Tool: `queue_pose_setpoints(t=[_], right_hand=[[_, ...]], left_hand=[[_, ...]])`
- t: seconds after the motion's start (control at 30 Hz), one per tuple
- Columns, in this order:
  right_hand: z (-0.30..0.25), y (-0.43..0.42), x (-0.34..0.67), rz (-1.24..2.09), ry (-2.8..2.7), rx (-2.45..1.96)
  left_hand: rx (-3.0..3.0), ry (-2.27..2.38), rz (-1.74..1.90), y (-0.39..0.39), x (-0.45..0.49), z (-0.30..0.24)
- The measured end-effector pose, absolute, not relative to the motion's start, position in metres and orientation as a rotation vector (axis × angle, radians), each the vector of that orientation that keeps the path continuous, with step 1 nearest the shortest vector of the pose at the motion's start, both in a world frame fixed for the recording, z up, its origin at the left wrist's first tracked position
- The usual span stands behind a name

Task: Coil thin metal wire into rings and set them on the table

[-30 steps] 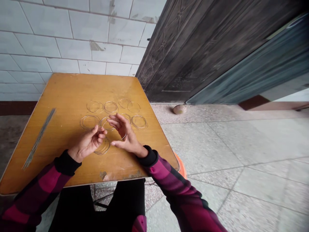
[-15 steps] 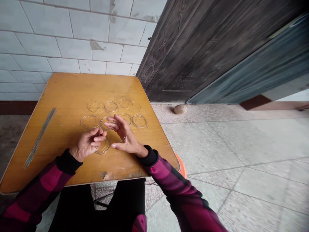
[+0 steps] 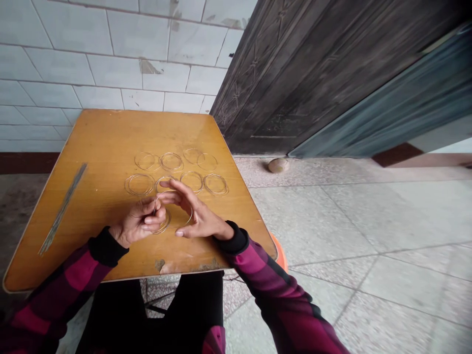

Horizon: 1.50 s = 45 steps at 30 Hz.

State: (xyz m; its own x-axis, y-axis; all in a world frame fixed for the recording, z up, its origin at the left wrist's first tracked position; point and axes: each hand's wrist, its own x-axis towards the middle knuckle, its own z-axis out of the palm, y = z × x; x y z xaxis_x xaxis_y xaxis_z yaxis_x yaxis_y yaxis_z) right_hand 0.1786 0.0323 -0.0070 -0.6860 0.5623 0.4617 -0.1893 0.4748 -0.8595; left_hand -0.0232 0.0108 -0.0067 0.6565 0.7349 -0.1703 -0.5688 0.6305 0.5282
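A thin metal wire (image 3: 191,215) is bent in a curve between my two hands. My left hand (image 3: 137,222) is closed, pinching one part of it between thumb and fingertips. Opposite it, my right hand (image 3: 201,215) is open, its thumb apart from its curved fingers, and the wire arcs along the inside of the palm. Below the hands a coil of wire rings (image 3: 166,227) lies on the table, partly hidden by my left fingers. Just beyond my right fingers is another wire ring (image 3: 159,183), partly covered.
Several wire rings lie in two rows on the wooden table (image 3: 110,132), among them a far ring (image 3: 171,161) and a right-hand ring (image 3: 216,184). A bundle of straight wires (image 3: 64,209) lies at the left. An orange stool (image 3: 280,253) shows beside the table's right edge.
My hands have come slightly closer together, the left one shifting a little right around the wire. The whole view has moved slightly. The rings on the table stay put.
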Motion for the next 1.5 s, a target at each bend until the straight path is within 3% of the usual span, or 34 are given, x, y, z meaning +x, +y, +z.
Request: queue_pose_setpoints(t=[0.1, 0.23, 0.3, 0.4, 0.6, 0.83, 1.2, 1.5], right_hand=[[-0.004, 0.036, 0.183, 1.123, -1.916, -0.462], [0.000, 0.031, 0.184, 0.599, -1.715, -0.821], [0.001, 0.026, 0.180, 0.544, -1.732, -0.848], [-0.001, 0.021, 0.172, 0.826, -1.763, -0.815], [-0.008, 0.020, 0.162, 1.292, -1.318, -0.833], [-0.007, 0.015, 0.160, 1.195, -1.512, -0.765], [-0.001, 0.013, 0.159, 1.544, -1.385, -0.817], [-0.009, 0.013, 0.154, 1.642, -1.283, -0.842]], left_hand=[[0.597, 0.505, 0.815, 0.012, -0.024, -0.001], [0.927, 0.739, 0.932, 0.012, -0.023, 0.005], [1.121, 0.840, 1.009, 0.011, -0.021, 0.004], [1.277, 0.909, 1.098, 0.009, -0.019, 0.001], [1.427, 1.011, 1.253, 0.004, -0.016, -0.002], [1.708, 1.016, 1.289, 0.002, -0.013, -0.001], [2.224, 1.005, 1.377, 0.002, -0.014, -0.007], [2.381, 1.066, 1.401, -0.002, -0.012, -0.011]])
